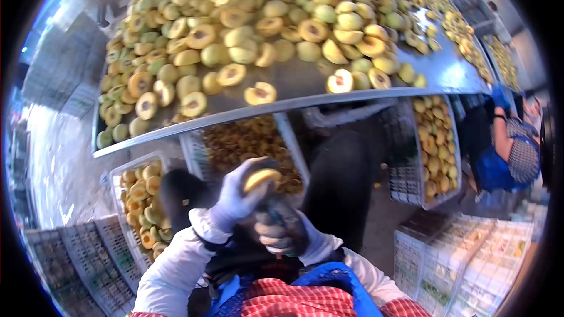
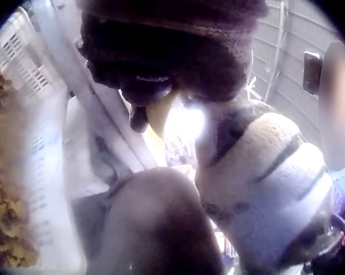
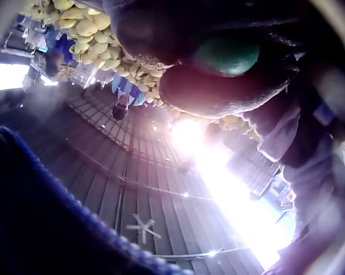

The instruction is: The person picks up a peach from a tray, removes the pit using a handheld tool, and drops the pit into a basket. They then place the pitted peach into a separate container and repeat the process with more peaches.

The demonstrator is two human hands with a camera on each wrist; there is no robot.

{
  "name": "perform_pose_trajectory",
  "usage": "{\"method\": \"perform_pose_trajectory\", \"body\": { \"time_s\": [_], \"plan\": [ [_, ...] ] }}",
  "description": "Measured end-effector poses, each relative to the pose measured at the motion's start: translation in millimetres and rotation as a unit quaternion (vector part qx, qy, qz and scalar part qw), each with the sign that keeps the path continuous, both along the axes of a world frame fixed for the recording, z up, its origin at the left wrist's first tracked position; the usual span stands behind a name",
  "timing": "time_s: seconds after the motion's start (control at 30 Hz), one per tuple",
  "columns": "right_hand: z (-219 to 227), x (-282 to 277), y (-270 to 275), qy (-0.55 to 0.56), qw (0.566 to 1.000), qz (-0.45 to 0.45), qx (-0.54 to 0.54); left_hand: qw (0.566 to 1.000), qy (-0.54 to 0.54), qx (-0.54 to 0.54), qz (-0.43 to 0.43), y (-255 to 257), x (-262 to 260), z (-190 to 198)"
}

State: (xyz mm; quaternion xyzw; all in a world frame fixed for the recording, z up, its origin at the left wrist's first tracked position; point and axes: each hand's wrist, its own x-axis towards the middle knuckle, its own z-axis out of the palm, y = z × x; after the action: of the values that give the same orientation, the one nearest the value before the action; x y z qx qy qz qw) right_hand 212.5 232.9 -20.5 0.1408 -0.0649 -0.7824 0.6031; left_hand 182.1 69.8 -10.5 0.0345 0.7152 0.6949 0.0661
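Observation:
In the head view the gloved left hand [image 1: 239, 195] holds a yellow-green fruit piece [image 1: 262, 179], its fingers curled round it. Just to the right and below, the dark-stained gloved right hand [image 1: 283, 227] has its fingers curled round something dark that cannot be made out. Both hands meet above the lap. In the left wrist view a sliver of yellow fruit [image 2: 159, 114] shows under dark glove fingers, with the pale glove of the other hand [image 2: 264, 177] beside it. A green rounded fruit surface [image 3: 228, 56] shows between dark fingers in the right wrist view.
A metal table [image 1: 305, 101] piled with halved fruit [image 1: 239, 36] spans the front. Below it stands a crate of brown pieces [image 1: 247, 141]. Fruit crates stand at left [image 1: 141, 199] and right [image 1: 436, 147]. Another person [image 1: 505, 147] is at far right.

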Motion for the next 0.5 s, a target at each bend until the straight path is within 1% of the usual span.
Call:
{"method": "perform_pose_trajectory", "body": {
  "time_s": [0.07,0.1,0.17,0.2,0.23,0.27,0.3,0.33,0.37,0.4,0.43,0.47,0.5],
  "plan": [
    [11.9,-1.7,1.5,0.092,0.987,0.01,0.134,0.997,-0.022,0.015,0.07,7.9,9.6,-7.2],
    [17.5,-1.9,0.2,0.144,0.967,0.02,0.208,0.992,-0.064,0.066,0.087,9.9,14.3,-5.6],
    [5.4,7.2,-0.1,0.11,0.971,0.033,0.208,0.981,-0.111,0.116,0.104,9.6,25.7,-29.7],
    [1.0,12.5,-1.5,0.093,0.973,0.045,0.205,0.977,-0.125,0.132,0.112,10.8,30.1,-31.1],
    [3.6,14.4,-1.3,0.067,0.977,0.048,0.198,0.982,-0.107,0.109,0.107,9.7,34.0,-29.8],
    [-2.9,16.8,-0.7,0.053,0.989,0.058,0.126,0.989,-0.069,0.092,0.097,8.0,37.1,-26.4],
    [-7.5,21.4,-2.2,0.004,0.998,0.052,0.035,0.998,0.025,0.018,0.061,1.9,34.5,-23.6],
    [-10.5,25.0,-6.2,-0.046,0.996,0.044,-0.056,0.991,0.116,-0.061,0.021,-7.2,29.5,-20.0],
    [-4.4,24.8,-10.4,-0.101,0.986,0.039,-0.128,0.981,0.156,-0.112,0.0,-14.0,24.2,-10.5],
    [-4.1,23.7,-15.4,-0.094,0.972,0.024,-0.215,0.967,0.198,-0.161,-0.022,-17.7,20.5,-2.2],
    [-2.0,23.6,-14.4,-0.091,0.983,0.027,-0.16,0.97,0.196,-0.142,-0.013,-18.5,20.6,-0.6],
    [0.5,24.6,-13.3,-0.087,0.991,0.028,-0.101,1.0,0.021,0.008,0.013,-14.0,28.3,1.8],
    [1.9,24.2,-20.4,-0.11,0.976,0.029,-0.187,0.984,-0.066,0.151,0.064,-5.5,37.1,11.5]
  ]
}}
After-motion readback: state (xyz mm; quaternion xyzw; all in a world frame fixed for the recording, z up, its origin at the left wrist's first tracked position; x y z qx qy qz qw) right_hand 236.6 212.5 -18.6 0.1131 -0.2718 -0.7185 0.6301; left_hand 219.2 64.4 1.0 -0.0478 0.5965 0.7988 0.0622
